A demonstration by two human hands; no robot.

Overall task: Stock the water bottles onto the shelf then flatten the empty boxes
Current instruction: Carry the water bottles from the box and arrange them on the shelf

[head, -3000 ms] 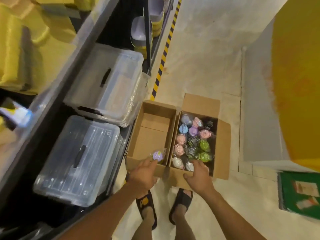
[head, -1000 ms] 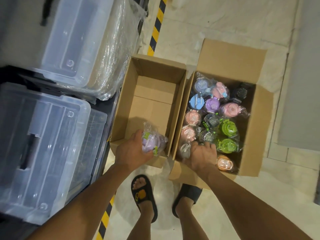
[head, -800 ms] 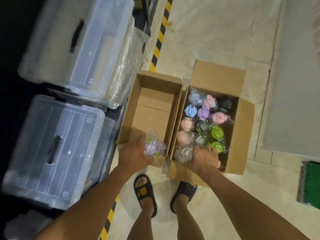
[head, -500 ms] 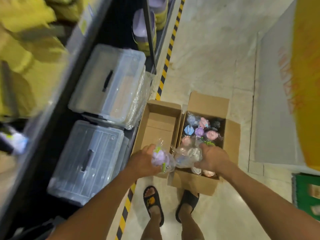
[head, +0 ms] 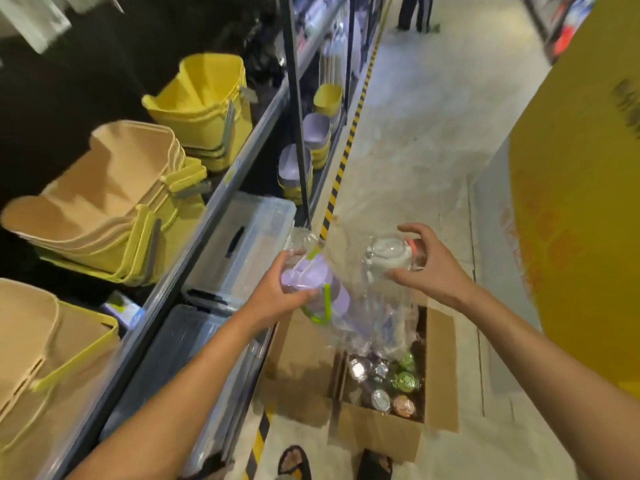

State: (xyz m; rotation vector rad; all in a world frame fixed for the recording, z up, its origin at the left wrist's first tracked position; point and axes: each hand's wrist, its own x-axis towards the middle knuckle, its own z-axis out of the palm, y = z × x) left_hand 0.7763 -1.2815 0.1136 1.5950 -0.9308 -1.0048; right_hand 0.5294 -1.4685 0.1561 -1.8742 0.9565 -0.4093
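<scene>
Risk first: both bottles are held in the air above the open boxes, each in a loose, slippery clear wrapper (head: 384,317), so either could slide out of a grip and drop onto the floor (head: 398,133) or the bottles below. The left hand (head: 273,296) curls its fingers round the lid end of a purple bottle (head: 311,282). The right hand (head: 433,268) grips a white-lidded bottle (head: 389,254) by its top only, fingers spread and curled, which is likely the weaker hold. The shelf (head: 221,188) to the left looks crowded with stacked baskets (head: 114,188), so finding space could be awkward.

The purple bottle has a lime-green strap. The other is clear with an orange ring. More wrapped bottles (head: 405,381) sit in the full box (head: 440,368) on the floor, beside the empty box (head: 298,362).
</scene>
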